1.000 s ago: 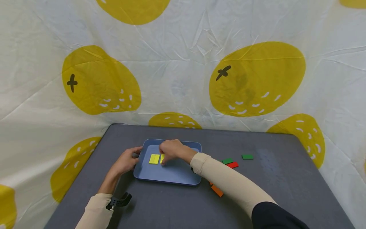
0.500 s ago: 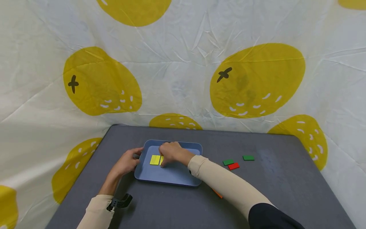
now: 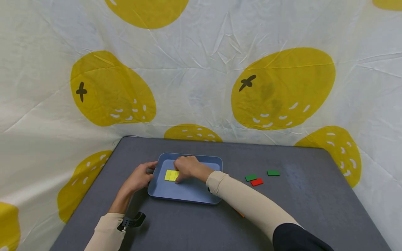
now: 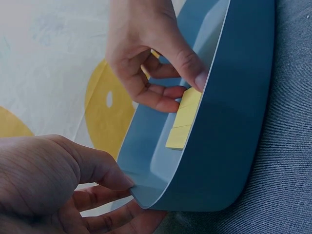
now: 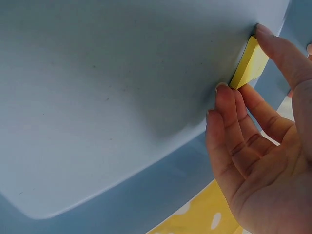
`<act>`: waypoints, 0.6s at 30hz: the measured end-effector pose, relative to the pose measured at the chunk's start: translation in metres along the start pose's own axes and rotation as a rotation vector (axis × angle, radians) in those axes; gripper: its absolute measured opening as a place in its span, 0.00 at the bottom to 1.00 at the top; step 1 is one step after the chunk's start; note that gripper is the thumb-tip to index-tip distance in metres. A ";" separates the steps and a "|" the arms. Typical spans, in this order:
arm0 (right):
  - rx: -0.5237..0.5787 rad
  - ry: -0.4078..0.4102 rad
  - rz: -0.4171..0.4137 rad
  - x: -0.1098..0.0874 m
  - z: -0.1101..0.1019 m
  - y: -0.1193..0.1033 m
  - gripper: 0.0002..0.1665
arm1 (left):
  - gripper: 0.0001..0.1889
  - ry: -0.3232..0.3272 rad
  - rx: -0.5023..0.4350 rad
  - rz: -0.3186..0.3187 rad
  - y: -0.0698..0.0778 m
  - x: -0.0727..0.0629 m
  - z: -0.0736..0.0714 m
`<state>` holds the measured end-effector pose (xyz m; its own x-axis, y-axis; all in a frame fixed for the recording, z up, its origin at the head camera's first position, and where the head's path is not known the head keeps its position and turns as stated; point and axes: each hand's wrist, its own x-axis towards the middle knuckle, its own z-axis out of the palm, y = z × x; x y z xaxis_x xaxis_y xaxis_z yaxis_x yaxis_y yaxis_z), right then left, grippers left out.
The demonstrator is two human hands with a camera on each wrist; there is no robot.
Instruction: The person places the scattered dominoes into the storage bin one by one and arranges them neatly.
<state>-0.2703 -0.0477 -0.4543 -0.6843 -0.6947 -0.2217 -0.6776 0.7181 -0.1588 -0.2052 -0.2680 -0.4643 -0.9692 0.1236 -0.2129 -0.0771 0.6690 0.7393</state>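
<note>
A blue tray (image 3: 194, 195) lies on the table, with a row of flat yellow tiles (image 3: 169, 175) side by side on its floor. My left hand (image 3: 139, 178) grips the tray's left rim; in the left wrist view the thumb is over the rim and the fingers are outside and under it. Over the tray, my right hand (image 3: 189, 168) pinches the rightmost yellow tile (image 5: 247, 66) by its ends between thumb and fingers. That tile rests against the row in the left wrist view. From the head, the right hand partly covers it.
Right of the tray, two green tiles (image 3: 273, 173) and a red tile (image 3: 257, 182) lie on the grey table (image 3: 301, 209). An orange tile (image 3: 240, 213) is mostly hidden under the right forearm. A white curtain with yellow fruit print (image 3: 282, 87) hangs behind the table.
The right hand has slid its yellow tile slightly left, so the gap to the other yellow tiles has gone. The left hand has kept its grip on the tray.
</note>
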 end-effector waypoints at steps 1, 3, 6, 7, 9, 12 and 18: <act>-0.004 0.002 0.003 0.000 0.000 0.000 0.21 | 0.32 -0.002 0.001 0.002 0.000 0.000 0.000; -0.009 0.003 0.008 -0.001 0.000 0.001 0.22 | 0.32 -0.004 0.003 0.004 0.000 0.001 0.000; 0.003 -0.002 0.015 -0.005 -0.003 0.003 0.26 | 0.32 -0.005 0.007 0.004 0.001 0.001 0.001; 0.013 -0.004 0.015 -0.006 -0.004 0.004 0.27 | 0.32 -0.003 0.007 0.002 0.001 0.001 0.001; 0.046 -0.003 0.013 -0.009 -0.008 0.007 0.30 | 0.32 0.000 0.009 -0.005 0.001 0.000 0.001; 0.129 0.001 -0.001 -0.015 -0.016 0.011 0.31 | 0.32 0.006 0.007 -0.012 0.001 0.000 0.001; 0.270 0.015 -0.059 -0.032 -0.031 0.021 0.26 | 0.32 0.006 0.014 -0.007 0.001 -0.002 0.001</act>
<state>-0.2711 -0.0121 -0.4207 -0.6512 -0.7346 -0.1902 -0.6215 0.6602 -0.4217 -0.2035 -0.2668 -0.4640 -0.9700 0.1145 -0.2144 -0.0808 0.6801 0.7287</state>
